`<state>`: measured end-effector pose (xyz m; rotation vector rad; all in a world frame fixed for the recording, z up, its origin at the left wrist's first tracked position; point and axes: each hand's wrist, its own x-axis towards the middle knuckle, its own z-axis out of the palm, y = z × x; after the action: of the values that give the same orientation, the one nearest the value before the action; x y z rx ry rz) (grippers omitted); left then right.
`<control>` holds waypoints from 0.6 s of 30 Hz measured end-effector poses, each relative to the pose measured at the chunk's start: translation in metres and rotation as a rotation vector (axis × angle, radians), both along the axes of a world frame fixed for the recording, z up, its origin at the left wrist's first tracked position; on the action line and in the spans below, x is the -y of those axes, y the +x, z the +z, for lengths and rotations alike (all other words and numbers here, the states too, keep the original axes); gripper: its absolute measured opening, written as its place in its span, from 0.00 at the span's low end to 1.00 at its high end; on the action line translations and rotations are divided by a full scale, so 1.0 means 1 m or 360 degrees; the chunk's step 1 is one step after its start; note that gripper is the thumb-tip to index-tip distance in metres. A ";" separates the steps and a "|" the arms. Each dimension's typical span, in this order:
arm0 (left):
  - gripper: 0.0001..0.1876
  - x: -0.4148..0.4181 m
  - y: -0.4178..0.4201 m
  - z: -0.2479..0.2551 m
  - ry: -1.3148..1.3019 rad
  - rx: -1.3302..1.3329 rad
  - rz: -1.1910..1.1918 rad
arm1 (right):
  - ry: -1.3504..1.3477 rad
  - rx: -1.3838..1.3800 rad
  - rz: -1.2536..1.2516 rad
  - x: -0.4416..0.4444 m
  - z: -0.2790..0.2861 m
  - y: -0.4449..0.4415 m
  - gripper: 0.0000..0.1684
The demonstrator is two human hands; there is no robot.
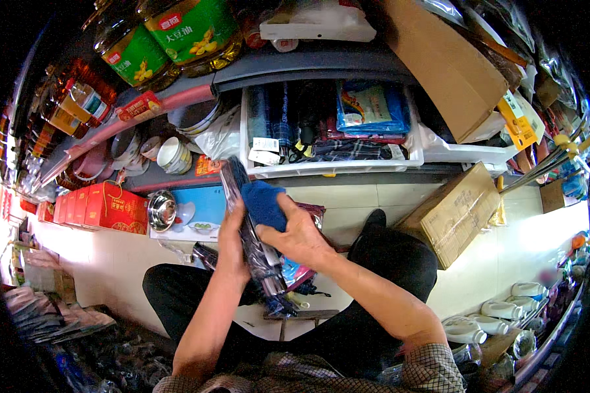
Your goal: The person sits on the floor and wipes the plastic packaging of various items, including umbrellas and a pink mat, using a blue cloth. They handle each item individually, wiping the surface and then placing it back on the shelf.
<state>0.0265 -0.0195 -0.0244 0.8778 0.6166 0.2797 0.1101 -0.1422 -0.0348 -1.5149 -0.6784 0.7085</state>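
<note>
My left hand (233, 240) grips a long, dark bundle in clear plastic wrap (258, 255), held aslant over my lap; it looks like a folded umbrella, though I cannot tell for certain. Against its upper part my right hand (295, 231) holds a blue cloth (264, 204). Below and behind the bundle, more packets in coloured plastic (297, 270) are partly hidden by my hands. Ahead, on the lower shelf, a white plastic bin (334, 169) holds dark folded goods and a blue packaged item (373, 110).
Large oil bottles (191, 34) stand on the upper shelf. Bowls (174, 154), red gift boxes (115, 209) and a steel bowl (162, 211) are at the left. A cardboard box (455, 216) stands by my right knee, with white jugs (504, 308) further right.
</note>
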 end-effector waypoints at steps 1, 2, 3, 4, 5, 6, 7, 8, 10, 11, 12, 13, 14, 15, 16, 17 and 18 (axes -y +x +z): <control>0.20 0.004 -0.013 -0.012 -0.0140 0.0001 0.0048 | -0.0084 0.0116 0.0001 -0.001 0.011 -0.004 0.25; 0.20 0.005 -0.021 -0.021 -0.0159 -0.0087 0.0087 | -0.0187 0.0185 0.0029 -0.002 0.014 -0.007 0.26; 0.21 0.006 -0.024 -0.027 -0.0186 -0.0170 0.0115 | -0.0299 0.0258 0.0048 -0.001 0.015 -0.009 0.27; 0.20 0.004 -0.028 -0.033 -0.0252 -0.0153 0.0143 | -0.0278 0.0274 0.0136 0.001 0.013 -0.009 0.27; 0.20 -0.001 -0.031 -0.038 -0.0317 -0.0137 0.0172 | -0.0256 0.0290 0.0226 0.002 0.008 -0.008 0.28; 0.22 -0.007 -0.032 -0.041 -0.0333 -0.0126 0.0154 | -0.0241 0.0303 0.0313 0.005 0.005 -0.008 0.28; 0.24 -0.014 -0.030 -0.035 -0.0469 -0.0092 0.0092 | -0.0240 0.0286 0.0272 0.007 0.005 -0.008 0.28; 0.24 -0.019 -0.025 -0.030 -0.0417 -0.0049 0.0108 | -0.0239 0.0269 0.0231 0.010 0.005 -0.007 0.29; 0.24 -0.029 -0.021 -0.014 -0.0345 0.0043 0.0009 | -0.0202 0.0220 0.0186 0.007 0.002 -0.008 0.31; 0.23 -0.033 -0.017 -0.015 -0.0321 0.0053 0.0048 | -0.0181 0.0190 0.0175 0.003 -0.007 -0.007 0.34; 0.23 -0.035 -0.015 -0.016 -0.0233 0.0063 0.0081 | -0.0161 0.0155 0.0177 -0.002 -0.012 -0.009 0.37; 0.22 -0.036 -0.012 -0.018 -0.0144 0.0073 0.0115 | -0.0143 0.0119 0.0180 -0.005 -0.015 -0.011 0.39; 0.21 -0.040 -0.008 -0.027 -0.0257 0.0119 0.0157 | 0.0124 0.0050 0.0251 -0.006 -0.020 -0.008 0.44; 0.20 -0.049 -0.006 -0.036 -0.0183 0.0015 0.0261 | 0.0055 -0.0182 0.0255 -0.007 -0.024 -0.007 0.42; 0.20 -0.051 -0.003 -0.034 -0.0237 0.0058 0.0282 | 0.0078 -0.0338 0.0255 -0.006 -0.018 -0.003 0.41; 0.19 -0.051 0.000 -0.033 -0.0291 0.0103 0.0306 | 0.0099 -0.0494 0.0256 -0.002 -0.012 -0.001 0.40; 0.19 -0.053 0.008 -0.032 -0.0241 0.0114 0.0483 | 0.0001 -0.0665 0.0167 0.005 0.008 0.001 0.38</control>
<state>0.0341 0.0334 -0.0565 0.6248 0.6946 0.5290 0.1113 -0.1473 -0.0266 -1.2813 -0.4409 1.0665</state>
